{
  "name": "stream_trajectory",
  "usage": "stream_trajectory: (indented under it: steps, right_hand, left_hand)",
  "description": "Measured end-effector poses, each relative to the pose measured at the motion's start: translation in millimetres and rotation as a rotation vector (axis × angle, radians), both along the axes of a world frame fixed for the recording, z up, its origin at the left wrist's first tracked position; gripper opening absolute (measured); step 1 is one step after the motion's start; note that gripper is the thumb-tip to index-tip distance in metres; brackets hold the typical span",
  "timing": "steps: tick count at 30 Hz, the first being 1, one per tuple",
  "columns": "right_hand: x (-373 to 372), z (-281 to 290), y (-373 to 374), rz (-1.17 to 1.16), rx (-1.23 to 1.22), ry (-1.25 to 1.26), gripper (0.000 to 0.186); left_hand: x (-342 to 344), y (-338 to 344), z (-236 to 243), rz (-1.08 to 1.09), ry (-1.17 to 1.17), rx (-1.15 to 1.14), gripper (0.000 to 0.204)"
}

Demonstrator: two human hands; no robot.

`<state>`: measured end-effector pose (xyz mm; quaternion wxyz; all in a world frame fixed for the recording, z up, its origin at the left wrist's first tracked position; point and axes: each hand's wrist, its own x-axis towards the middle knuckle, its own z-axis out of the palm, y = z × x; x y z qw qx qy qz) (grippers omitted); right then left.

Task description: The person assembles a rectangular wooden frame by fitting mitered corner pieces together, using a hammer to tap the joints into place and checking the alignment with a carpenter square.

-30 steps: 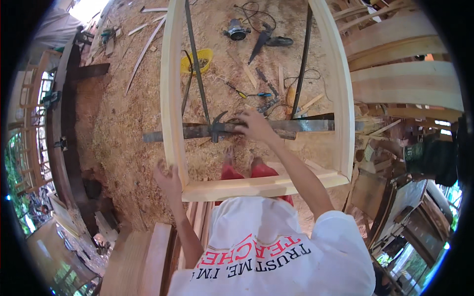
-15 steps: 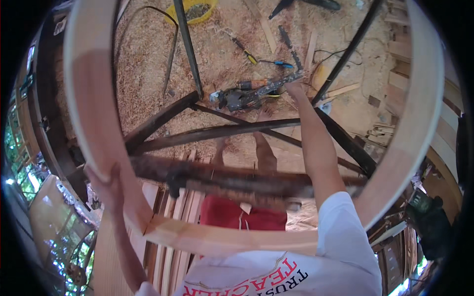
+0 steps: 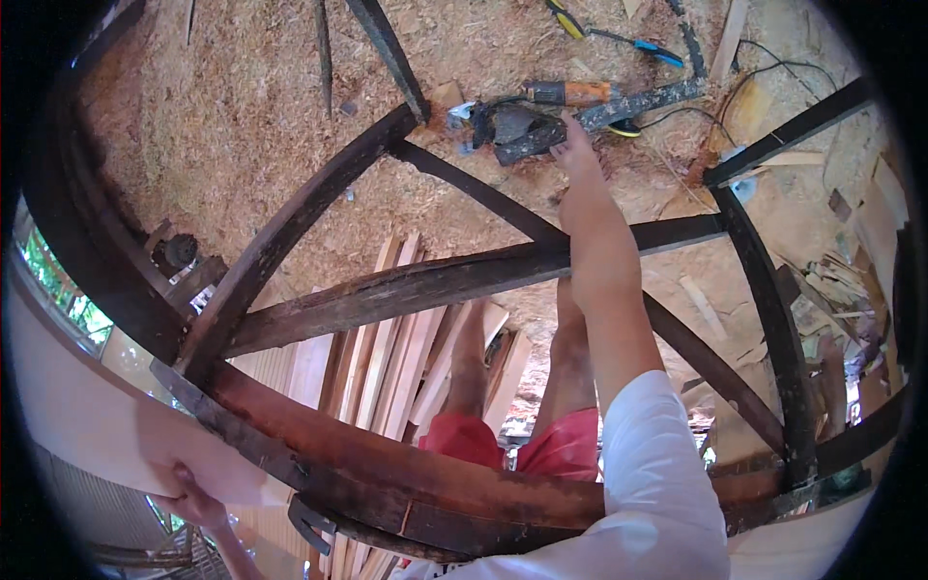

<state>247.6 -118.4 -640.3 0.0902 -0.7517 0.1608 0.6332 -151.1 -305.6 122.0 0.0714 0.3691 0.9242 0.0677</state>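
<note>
My left hand (image 3: 196, 501) grips the edge of a pale, smooth curved wooden piece (image 3: 116, 416), thumb on its face, at the lower left. My right arm reaches through a dark frame of curved and crossing bars (image 3: 464, 285). Beyond the bars, my right hand (image 3: 577, 153) is closed at the right end of a dark, dusty power tool (image 3: 527, 133); its fingers are small and partly hidden. An orange and black power tool (image 3: 570, 92) lies just behind. A dark speckled bar (image 3: 652, 101) extends to the right beside my fingers.
Wood shavings (image 3: 242, 106) cover the floor. Yellow-handled (image 3: 565, 19) and blue-handled (image 3: 659, 50) tools lie far off, near a black cable (image 3: 793, 72). Long boards (image 3: 387, 358) are stacked below the frame. Wood scraps (image 3: 836, 290) pile up at right. A clamp-like dark piece (image 3: 311, 522) hangs on the lower rim.
The view has tipped down and closer. The pale curved piece has swung from around the view to the lower left, still in my left hand. My right hand has moved from the bar to the dark tool.
</note>
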Motion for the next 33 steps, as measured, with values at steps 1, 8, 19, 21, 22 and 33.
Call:
stream_trajectory:
  steps: [1, 8, 19, 21, 22, 33]
  right_hand:
    - [-4.7, 9.4, -0.9, -0.003, 0.004, 0.003, 0.036]
    - [2.7, 104.4, 70.7, -0.328, 0.316, 0.081, 0.009]
    - [81.9, 528.6, 194.2, 0.374, 0.857, 0.273, 0.022]
    - [81.0, 609.0, 176.3, 0.714, 0.699, -0.111, 0.023]
    - [62.8, 668.4, 149.3, 0.709, 0.728, -0.127, 0.024]
    - [90.3, 881.2, -142.5, 1.394, 1.200, -0.729, 0.043]
  left_hand:
    - [-4.3, -6.3, 3.0, -0.039, -0.013, 0.041, 0.083]
    - [5.3, -13.1, -36.7, 0.132, -0.159, 0.252, 0.084]
    - [16.2, 31.7, -46.5, -0.021, -0.151, 0.099, 0.071]
    - [47.1, 61.3, -19.9, -0.060, -0.156, 0.071, 0.072]
    - [43.4, 53.5, -24.8, -0.097, -0.099, 0.106, 0.074]
    - [162.6, 0.2, 114.2, -0.745, -0.382, 0.934, 0.052]
